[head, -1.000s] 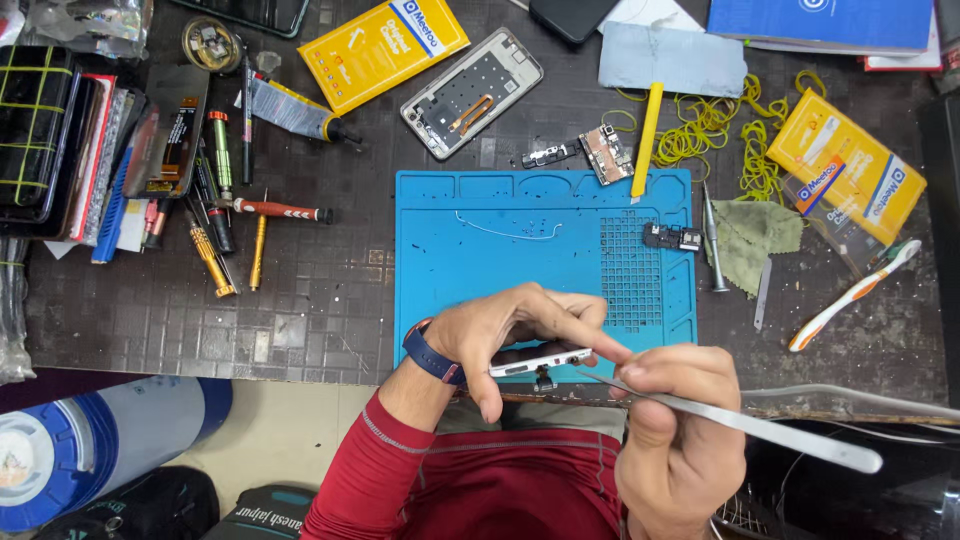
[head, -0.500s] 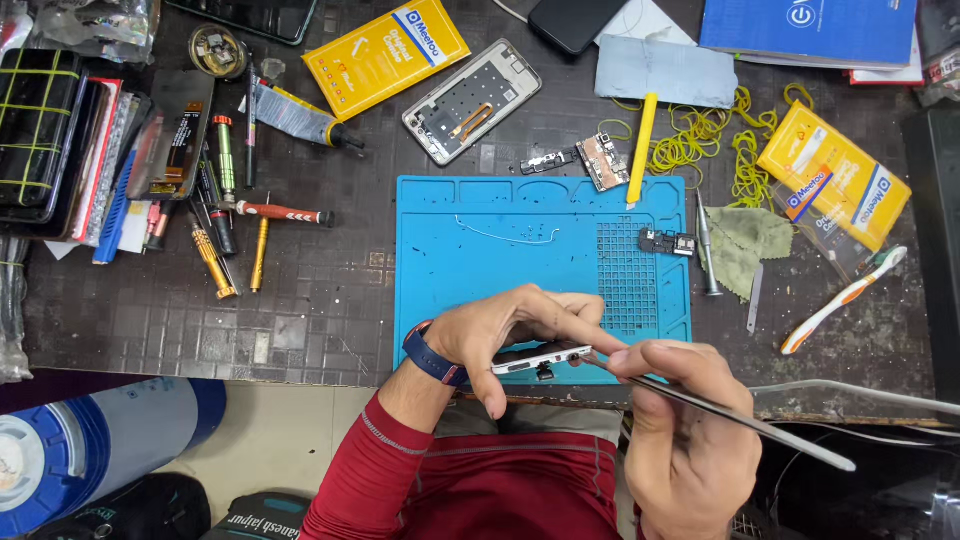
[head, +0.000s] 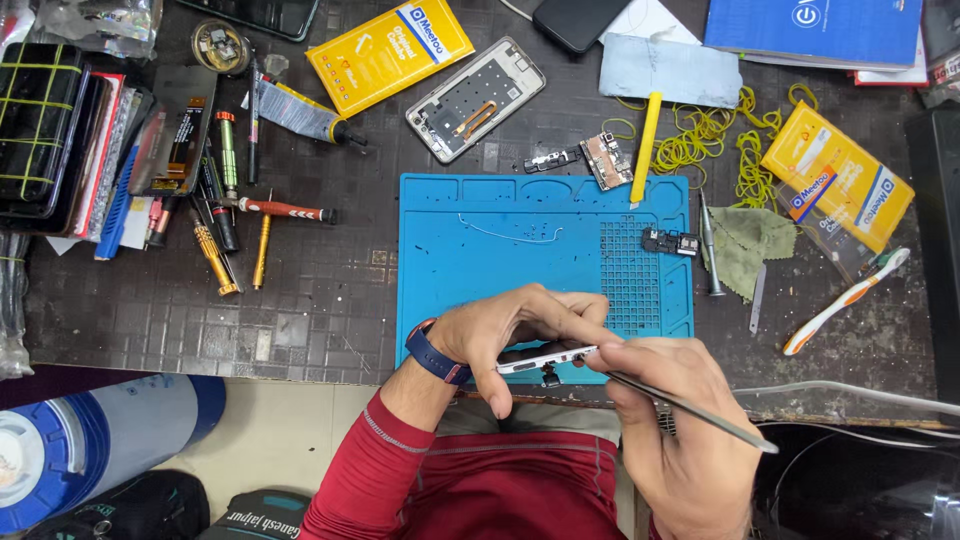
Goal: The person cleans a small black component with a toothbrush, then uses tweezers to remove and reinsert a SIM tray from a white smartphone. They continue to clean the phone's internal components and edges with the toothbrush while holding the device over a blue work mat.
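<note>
Barely anything has shifted: the right hand point(head: 680, 430) is now drawn closer, its fingers pinched on metal tweezers point(head: 690, 408) tipped against the phone point(head: 545, 357), which is clamped edge-up in the left hand point(head: 520, 330) over the blue repair mat point(head: 520, 250).

A slim white-edged phone point(head: 545, 358) is held on its side, edge up, over the near edge of the blue mat, while thin metal tweezers point(head: 690, 410) slant from its right end toward the near right.
</note>
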